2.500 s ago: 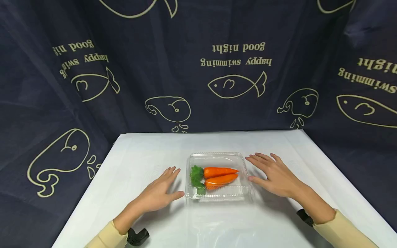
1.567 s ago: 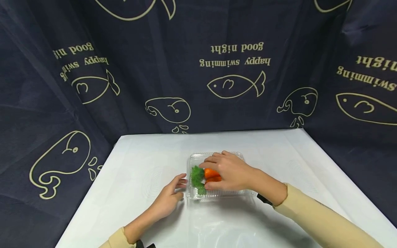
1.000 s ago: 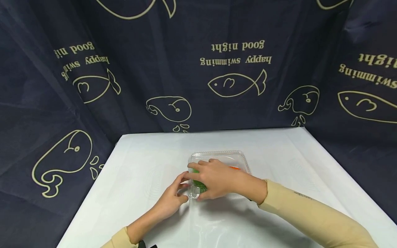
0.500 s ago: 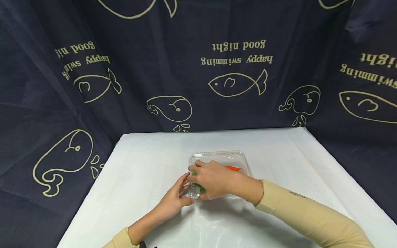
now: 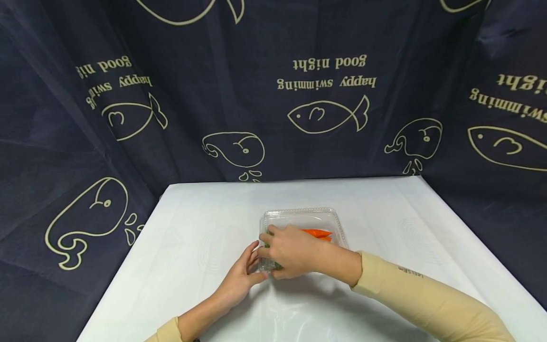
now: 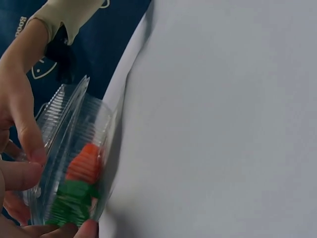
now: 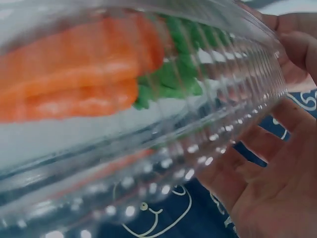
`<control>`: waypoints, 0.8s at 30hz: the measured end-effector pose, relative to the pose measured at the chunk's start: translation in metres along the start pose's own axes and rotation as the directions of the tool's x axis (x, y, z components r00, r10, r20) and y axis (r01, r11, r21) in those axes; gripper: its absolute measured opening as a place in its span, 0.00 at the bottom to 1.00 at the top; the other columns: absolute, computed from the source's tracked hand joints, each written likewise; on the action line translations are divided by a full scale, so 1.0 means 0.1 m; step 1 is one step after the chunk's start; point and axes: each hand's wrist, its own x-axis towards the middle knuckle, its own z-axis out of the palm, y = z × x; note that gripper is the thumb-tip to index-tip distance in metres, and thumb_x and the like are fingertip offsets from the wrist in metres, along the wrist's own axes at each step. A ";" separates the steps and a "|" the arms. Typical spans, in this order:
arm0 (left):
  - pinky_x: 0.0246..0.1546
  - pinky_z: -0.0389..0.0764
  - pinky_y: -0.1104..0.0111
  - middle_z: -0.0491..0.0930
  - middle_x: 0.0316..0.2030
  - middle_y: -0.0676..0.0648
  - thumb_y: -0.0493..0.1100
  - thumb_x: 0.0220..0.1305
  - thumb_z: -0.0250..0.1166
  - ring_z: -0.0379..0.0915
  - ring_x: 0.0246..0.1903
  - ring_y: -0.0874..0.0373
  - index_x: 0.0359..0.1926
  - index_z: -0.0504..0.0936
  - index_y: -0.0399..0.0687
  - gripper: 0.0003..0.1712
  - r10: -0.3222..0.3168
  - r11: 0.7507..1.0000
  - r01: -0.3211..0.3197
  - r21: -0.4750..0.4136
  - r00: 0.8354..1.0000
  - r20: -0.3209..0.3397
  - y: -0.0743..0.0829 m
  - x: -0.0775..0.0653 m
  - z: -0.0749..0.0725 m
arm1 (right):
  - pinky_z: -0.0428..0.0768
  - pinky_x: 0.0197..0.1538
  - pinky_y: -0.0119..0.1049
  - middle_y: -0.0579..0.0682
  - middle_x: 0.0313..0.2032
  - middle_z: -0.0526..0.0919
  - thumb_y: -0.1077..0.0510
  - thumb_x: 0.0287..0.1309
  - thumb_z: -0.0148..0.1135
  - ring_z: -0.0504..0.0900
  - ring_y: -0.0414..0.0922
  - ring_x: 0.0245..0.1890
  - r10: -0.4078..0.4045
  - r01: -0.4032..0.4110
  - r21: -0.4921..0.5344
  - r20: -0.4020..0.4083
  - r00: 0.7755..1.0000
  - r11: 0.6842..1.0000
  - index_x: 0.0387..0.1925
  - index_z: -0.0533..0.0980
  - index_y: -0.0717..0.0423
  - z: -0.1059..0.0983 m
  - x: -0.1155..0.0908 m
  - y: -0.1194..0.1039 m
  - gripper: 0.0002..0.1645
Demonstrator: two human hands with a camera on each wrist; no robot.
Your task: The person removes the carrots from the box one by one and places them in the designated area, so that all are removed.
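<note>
"What's in hand, seen from your end?"

"On my feed the left grip [image 5: 236,280] is closed partway on the left end of the clear container [image 5: 299,210], thumb at the near corner, other fingers bent against the end wall. The right grip [image 5: 293,251] lies across the top, fingers bent over that same end, thumb at the near edge."

"Are the two touching?"

"Their fingertips meet or nearly meet there; I can't tell which."

"And inside?"

"Two carrots [image 5: 317,233] side by side, pointed ends to the right, green tops [image 7: 178,77] to the left. The right grip hides most of them from the head camera, but the right wrist view gives me orange and green through ribbed plastic. I can't make out whether the container is fastened."

"Where does it sit?"

"Near the middle of the white surface [image 5: 205,213], side to side. Tan sleeves [image 5: 427,297] cover both forearms, and a black wrist mount [image 6: 59,52] shows at the right cuff. Behind hangs a dark blue cloth [image 5: 183,71] printed with fish and whales."
</note>
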 end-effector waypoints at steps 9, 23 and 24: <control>0.73 0.54 0.43 0.56 0.76 0.37 0.43 0.70 0.62 0.49 0.76 0.38 0.81 0.41 0.45 0.49 0.003 1.000 -0.004 -0.017 0.999 -0.047 -0.02 -0.03 0.09 | 0.71 0.25 0.29 0.40 0.37 0.81 0.39 0.53 0.67 0.74 0.41 0.35 -0.099 0.086 -0.108 -0.115 0.988 0.990 0.50 0.79 0.36 0.05 0.01 -0.07 0.22; 0.70 0.61 0.42 0.65 0.73 0.41 0.48 0.72 0.59 0.64 0.71 0.43 0.81 0.45 0.50 0.46 -0.060 0.996 0.051 -0.072 0.991 -0.121 -0.05 -0.08 0.20 | 0.73 0.26 0.29 0.37 0.27 0.80 0.41 0.51 0.72 0.79 0.36 0.29 -0.124 0.119 -0.123 -0.028 0.992 0.985 0.31 0.79 0.38 -0.04 0.10 -0.18 0.12; 0.70 0.61 0.42 0.66 0.72 0.42 0.48 0.72 0.59 0.65 0.70 0.44 0.81 0.45 0.51 0.45 -0.063 0.996 0.054 -0.073 0.989 -0.131 -0.05 -0.08 0.21 | 0.73 0.26 0.29 0.36 0.26 0.80 0.42 0.51 0.72 0.79 0.36 0.28 -0.125 0.121 -0.116 -0.027 0.992 0.986 0.30 0.79 0.39 -0.04 0.11 -0.18 0.11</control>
